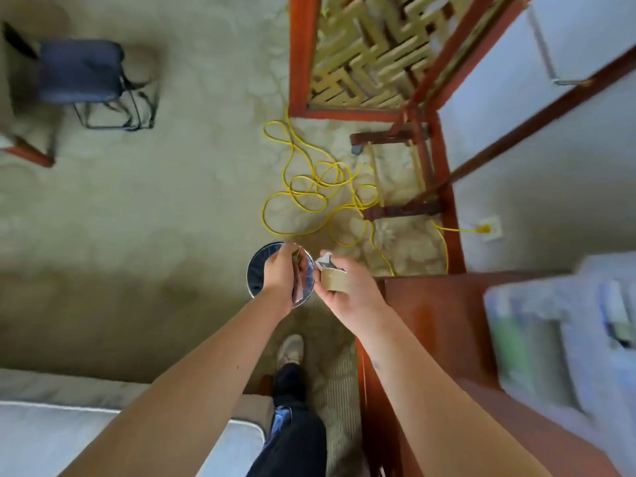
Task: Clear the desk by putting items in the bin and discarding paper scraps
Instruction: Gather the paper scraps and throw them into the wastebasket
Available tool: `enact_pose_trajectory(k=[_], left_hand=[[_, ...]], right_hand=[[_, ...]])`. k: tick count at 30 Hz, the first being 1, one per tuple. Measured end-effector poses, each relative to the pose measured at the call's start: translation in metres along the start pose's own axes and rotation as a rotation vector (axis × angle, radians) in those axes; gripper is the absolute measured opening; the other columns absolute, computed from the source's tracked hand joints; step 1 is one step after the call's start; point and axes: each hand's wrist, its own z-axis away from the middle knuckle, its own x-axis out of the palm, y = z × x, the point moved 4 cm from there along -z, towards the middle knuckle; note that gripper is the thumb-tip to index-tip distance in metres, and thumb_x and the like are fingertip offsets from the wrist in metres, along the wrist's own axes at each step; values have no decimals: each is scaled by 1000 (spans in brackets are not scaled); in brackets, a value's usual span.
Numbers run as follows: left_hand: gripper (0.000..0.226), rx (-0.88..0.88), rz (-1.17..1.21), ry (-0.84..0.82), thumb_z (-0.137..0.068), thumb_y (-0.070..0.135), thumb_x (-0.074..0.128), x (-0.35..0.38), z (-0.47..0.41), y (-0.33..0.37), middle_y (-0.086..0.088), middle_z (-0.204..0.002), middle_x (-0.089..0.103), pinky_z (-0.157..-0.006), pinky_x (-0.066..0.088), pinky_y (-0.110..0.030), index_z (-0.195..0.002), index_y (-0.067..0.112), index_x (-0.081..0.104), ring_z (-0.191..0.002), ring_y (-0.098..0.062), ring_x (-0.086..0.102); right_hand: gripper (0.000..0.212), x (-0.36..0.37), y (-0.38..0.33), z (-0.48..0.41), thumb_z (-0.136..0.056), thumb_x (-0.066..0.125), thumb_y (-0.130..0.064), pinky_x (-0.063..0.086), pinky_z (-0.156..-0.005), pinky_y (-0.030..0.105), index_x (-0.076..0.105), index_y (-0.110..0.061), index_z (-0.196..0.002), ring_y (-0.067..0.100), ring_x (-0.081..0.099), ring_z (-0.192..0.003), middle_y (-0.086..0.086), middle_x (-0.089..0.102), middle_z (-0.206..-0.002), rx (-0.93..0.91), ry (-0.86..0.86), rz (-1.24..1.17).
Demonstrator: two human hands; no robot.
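Observation:
A small round bin (256,270) with a dark liner and shiny rim stands on the carpet below me. My left hand (280,275) hovers right over its mouth, fingers closed on thin scraps of paper (296,280). My right hand (347,287) is just to the right of the bin, holding a tan cardboard piece (333,279) with crumpled white paper (325,261) sticking out above it. The red-brown wooden desk (430,315) is at the right, its corner beside my right wrist.
A yellow cable (309,187) lies coiled on the carpet beyond the bin and runs to a wall socket (487,229). A clear plastic container (550,332) sits on the desk. A blue chair (81,72) is far left, a white cushion (103,438) near left, my shoe (290,349) below the bin.

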Motion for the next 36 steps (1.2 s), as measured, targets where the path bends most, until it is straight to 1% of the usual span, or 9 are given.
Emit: enact_pose_trajectory(k=[3, 9, 11, 13, 15, 18, 23, 29, 36], left_hand=[[20, -123, 103, 55, -87, 20, 50, -20, -53, -6, -3, -63, 48, -41, 34, -15, -68, 13, 53, -36, -12, 42], [17, -247, 85, 154, -88, 22, 59, -51, -144, -47, -9, -90, 68, -85, 50, -34, -77, 15, 69, -82, -22, 62], [14, -268, 72, 191, -89, 22, 60, -58, -167, -60, -11, -99, 68, -77, 55, -36, -80, 17, 69, -90, -26, 63], [9, -286, 74, 237, -90, 22, 61, -64, -188, -72, -12, -105, 64, -61, 55, -33, -93, 16, 66, -98, -29, 63], [13, -306, 99, 259, -90, 19, 61, -70, -208, -82, -13, -111, 63, -61, 57, -34, -101, 15, 66, -102, -31, 63], [26, -347, 132, 235, -92, 24, 59, -74, -231, -94, -14, -125, 60, -78, 57, -40, -115, 13, 63, -101, -30, 62], [49, -437, 94, 185, -101, 42, 41, -74, -232, -99, -4, -150, 40, -108, 31, -55, -144, 20, 40, -139, -29, 35], [43, -387, 50, 128, -99, 45, 40, -64, -196, -84, -2, -143, 48, -108, 38, -48, -135, 22, 51, -131, -27, 45], [15, -247, -4, 123, -94, 22, 54, -50, -108, -68, -2, -104, 67, -80, 55, -33, -101, 16, 65, -94, -17, 65]], right_hand=[[10, 7, 7, -53, -95, 50, -12, 49, -56, 24, 61, -10, -93, 17, 59, -64, 9, 60, -81, 36, 75, 113], [32, -7, 34, -164, -96, 53, -12, 54, -61, 34, 56, 1, -125, 24, 63, -74, 17, 61, -97, 127, 200, 131], [32, -14, 44, -195, -96, 53, -10, 57, -59, 37, 54, 2, -125, 27, 64, -81, 20, 62, -107, 150, 253, 96], [32, -21, 54, -223, -94, 56, -10, 60, -71, 39, 56, 1, -123, 31, 66, -97, 21, 63, -117, 163, 299, 112], [34, -26, 65, -247, -93, 56, -10, 56, -87, 39, 56, -2, -126, 32, 61, -113, 20, 60, -128, 206, 288, 173], [42, -28, 76, -265, -99, 52, -27, 43, -101, 43, 47, -14, -138, 27, 46, -131, 11, 45, -145, 218, 319, 272], [47, -28, 79, -258, -103, 39, -35, 27, -115, 48, 37, -16, -147, 23, 31, -143, 4, 33, -156, 254, 298, 326], [40, -23, 74, -218, -105, 36, -22, 41, -108, 45, 45, -5, -140, 26, 46, -133, 14, 50, -143, 152, 260, 249], [33, -12, 64, -105, -102, 41, -14, 47, -102, 42, 53, -7, -131, 32, 54, -126, 19, 54, -138, 48, 277, 294]])
